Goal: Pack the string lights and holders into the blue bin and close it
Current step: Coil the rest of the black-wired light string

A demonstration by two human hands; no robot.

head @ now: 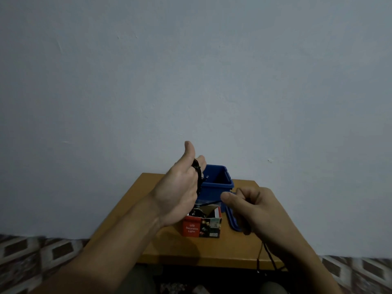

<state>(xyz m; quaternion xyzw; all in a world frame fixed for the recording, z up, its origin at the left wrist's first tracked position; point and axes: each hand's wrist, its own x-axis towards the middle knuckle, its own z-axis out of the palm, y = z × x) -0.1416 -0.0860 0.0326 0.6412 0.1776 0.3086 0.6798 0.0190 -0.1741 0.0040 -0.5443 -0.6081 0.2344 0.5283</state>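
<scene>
A small blue bin [218, 183] stands open at the back of a little wooden table [191, 249]. In front of it sits a red LED Decorative Lights box [201, 227] with its top flaps open. My left hand [180, 187] is raised beside the bin, thumb up, with the dark string lights [198, 177] wound around its fingers. My right hand [252, 206] is curled and pinches the cord, which trails down past my wrist over the table's front edge. The blue lid [232, 219] lies partly hidden under my right hand.
A plain pale wall rises right behind the table. Patterned floor covering [31, 257] shows on both sides. My knees are just below the table's front edge.
</scene>
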